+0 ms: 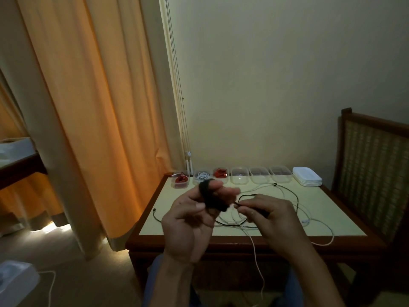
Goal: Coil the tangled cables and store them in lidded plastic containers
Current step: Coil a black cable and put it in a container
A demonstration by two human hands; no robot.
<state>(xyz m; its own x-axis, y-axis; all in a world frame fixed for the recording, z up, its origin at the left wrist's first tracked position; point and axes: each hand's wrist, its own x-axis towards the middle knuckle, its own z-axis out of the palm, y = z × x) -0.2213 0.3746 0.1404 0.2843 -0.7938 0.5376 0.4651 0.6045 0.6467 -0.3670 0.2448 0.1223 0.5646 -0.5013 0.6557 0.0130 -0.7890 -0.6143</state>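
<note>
Above the table (336,202), my left hand (188,224) holds the black cable (209,197) wound round its fingers (230,192) while my right hand (274,220) pinches its loose tail; light, limp and springy, it should, I judge, be gripped close to the coil so loops don't slip.

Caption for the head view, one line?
Left hand holds the coiled black cable; right hand pinches its free length above the table.

the room was dim and grainy. warm daylight glowed through the orange curtain (88,107) and spilled under its hem onto the floor (52,229). the left hand (190,220) and right hand (273,218) were motion-blurred; straight lines bowed near the edges.
</note>
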